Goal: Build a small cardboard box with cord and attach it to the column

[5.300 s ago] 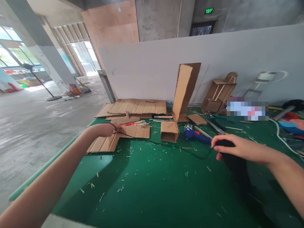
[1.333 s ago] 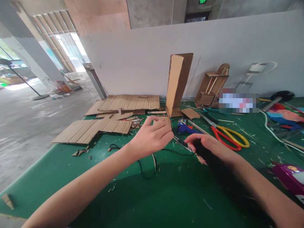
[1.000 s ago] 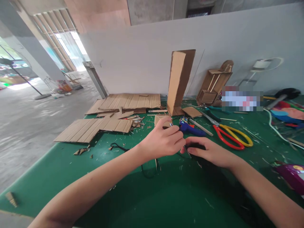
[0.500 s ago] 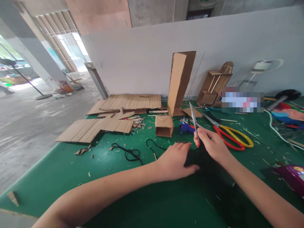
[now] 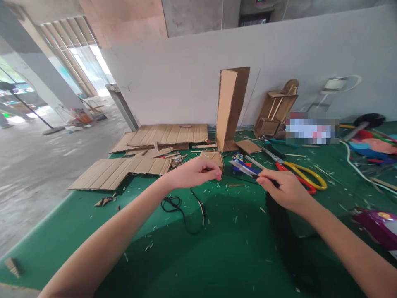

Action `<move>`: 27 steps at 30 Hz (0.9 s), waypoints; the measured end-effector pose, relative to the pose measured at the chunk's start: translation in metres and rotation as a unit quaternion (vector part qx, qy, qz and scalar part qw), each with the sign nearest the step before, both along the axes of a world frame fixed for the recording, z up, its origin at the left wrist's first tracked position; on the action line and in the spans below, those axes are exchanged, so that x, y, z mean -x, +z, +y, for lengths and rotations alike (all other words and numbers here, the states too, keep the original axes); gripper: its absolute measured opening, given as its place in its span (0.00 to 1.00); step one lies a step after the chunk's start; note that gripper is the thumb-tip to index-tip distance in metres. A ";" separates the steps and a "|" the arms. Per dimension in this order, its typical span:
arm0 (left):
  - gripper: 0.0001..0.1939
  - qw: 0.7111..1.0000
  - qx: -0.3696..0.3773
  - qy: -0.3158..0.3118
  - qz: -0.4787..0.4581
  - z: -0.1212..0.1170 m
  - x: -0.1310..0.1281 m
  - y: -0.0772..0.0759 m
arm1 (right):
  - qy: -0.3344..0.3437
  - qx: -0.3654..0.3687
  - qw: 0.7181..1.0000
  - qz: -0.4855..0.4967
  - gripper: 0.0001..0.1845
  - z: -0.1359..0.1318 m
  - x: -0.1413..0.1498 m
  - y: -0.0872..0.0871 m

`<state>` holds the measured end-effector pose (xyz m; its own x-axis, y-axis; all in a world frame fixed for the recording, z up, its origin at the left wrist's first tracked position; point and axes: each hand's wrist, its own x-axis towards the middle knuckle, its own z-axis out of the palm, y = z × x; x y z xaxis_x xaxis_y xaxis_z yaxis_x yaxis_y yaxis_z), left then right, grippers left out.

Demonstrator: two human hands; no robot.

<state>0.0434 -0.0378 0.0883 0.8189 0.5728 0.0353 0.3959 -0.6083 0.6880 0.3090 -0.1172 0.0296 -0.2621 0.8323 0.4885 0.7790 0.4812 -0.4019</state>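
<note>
Wrapped firmly round a knife [image 5: 245,169], the right hand [image 5: 282,188] points its blade left; the left hand [image 5: 195,171] curls, its hold unclear; black cord [image 5: 178,205] lies looped nearer, any finished cut not discernible.

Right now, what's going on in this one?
A person is working over a green table. The right hand holds a bladed cutter, pointing toward the left hand. The left hand's fingers are curled in front of a small cardboard box; whether they grip anything is unclear. Black cord lies looped on the table, and scissors with red and yellow handles lie beyond the right hand.
</note>
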 end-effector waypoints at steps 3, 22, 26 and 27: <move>0.13 1.000 0.025 0.005 0.004 0.005 0.003 0.002 | 0.018 -0.052 0.997 -0.063 0.17 -0.003 0.005 0.000; 0.15 0.996 0.033 0.023 0.078 -0.002 -0.002 -0.030 | -0.143 0.011 0.974 0.176 0.16 0.013 0.014 -0.021; 0.14 0.997 -0.005 -0.009 0.077 -0.011 -0.006 -0.036 | -0.192 -0.103 0.944 0.246 0.14 0.008 0.012 -0.008; 0.14 0.997 -0.012 -0.015 0.077 -0.012 -0.006 -0.036 | -0.194 -0.124 0.938 0.258 0.13 0.006 0.010 -0.004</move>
<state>0.0499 -0.0500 0.0522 0.8324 0.5484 -0.0800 0.4775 -0.6364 0.6058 0.2986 -0.1115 0.0255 0.3616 0.6609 0.6577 0.6466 0.3305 -0.6876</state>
